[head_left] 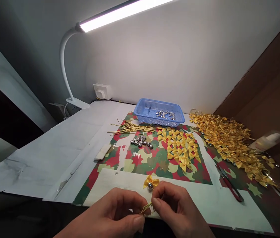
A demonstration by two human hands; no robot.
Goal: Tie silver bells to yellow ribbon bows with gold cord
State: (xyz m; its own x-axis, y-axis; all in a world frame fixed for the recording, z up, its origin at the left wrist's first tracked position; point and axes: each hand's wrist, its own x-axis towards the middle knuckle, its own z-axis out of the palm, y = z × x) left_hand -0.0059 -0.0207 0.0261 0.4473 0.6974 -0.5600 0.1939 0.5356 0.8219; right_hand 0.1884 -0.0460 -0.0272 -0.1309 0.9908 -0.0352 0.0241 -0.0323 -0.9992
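Observation:
Near the table's front edge, my left hand (120,210) is closed, its thumb and fingers about the ends of a gold cord (145,208). My right hand (176,205) pinches the same cord close by, the two hands almost touching. Just beyond my right fingertips is a yellow ribbon bow (154,182) with a silver bell (150,186) at its middle. Part of the cord is hidden behind my fingers.
Loose silver bells (140,141), gold cords (132,128) and yellow bows (179,145) lie on a patterned sheet. A blue basket (141,118) holds more bells. On the right are a heap of gold bows (224,135), red-handled scissors (231,188) and a bottle (266,142).

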